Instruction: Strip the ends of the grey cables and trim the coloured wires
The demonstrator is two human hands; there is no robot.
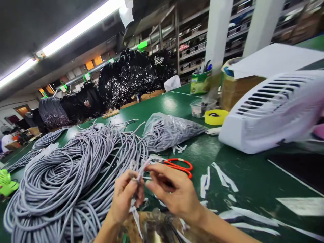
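Note:
Near the bottom centre, my left hand (pixel 128 194) is closed in a pinch around a grey cable (pixel 140 173) whose end points up and right. My right hand (pixel 177 192) is beside that end, its index fingertip at the cable and its thumb a little apart below; the fingers are slightly blurred. A thin white strip (pixel 136 221) hangs below my left hand. Scissors (pixel 178 165) with red handles lie just behind my right hand. Large coils of grey cable (pixel 68 168) spread to the left, close to my left hand.
Behind the hands lies a clear plastic bag (pixel 172 131) of short grey pieces. Loose white strips (pixel 224 177) are scattered to the right. A yellow tape roll (pixel 216 117), a white slotted housing (pixel 268 111) and a green can (pixel 200 82) stand on the green table (pixel 162 104).

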